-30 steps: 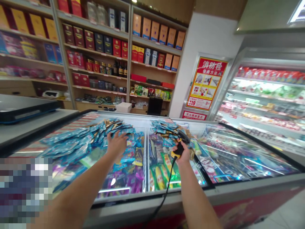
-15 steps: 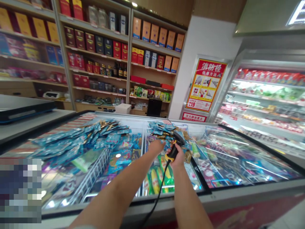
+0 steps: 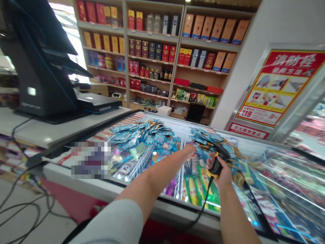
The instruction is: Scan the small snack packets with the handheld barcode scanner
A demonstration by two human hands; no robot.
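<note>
My right hand (image 3: 223, 173) is wrapped around a black-and-yellow handheld barcode scanner (image 3: 217, 161), whose cable hangs down toward me. The scanner's head points up and left over a pile of small blue packets (image 3: 204, 137) on the freezer's glass top. My left hand (image 3: 191, 150) reaches to the near edge of that pile, left of the scanner. Its fingers look curled, mostly hidden behind the hand, and what they hold is not clear. A larger heap of the same blue packets (image 3: 144, 132) lies farther left on the glass.
Under the glass of the chest freezer (image 3: 172, 205) are wire baskets and colourful packages. A counter (image 3: 45, 134) at left carries a dark point-of-sale terminal (image 3: 48, 84) and a flat scale (image 3: 99, 101). Loose cables (image 3: 38, 210) lie on the floor. Shelves of boxes (image 3: 149, 61) stand behind.
The view has swung left, bringing the terminal, counter and cables into sight. My right hand still grips the scanner, and my left hand stays by the small pile.
</note>
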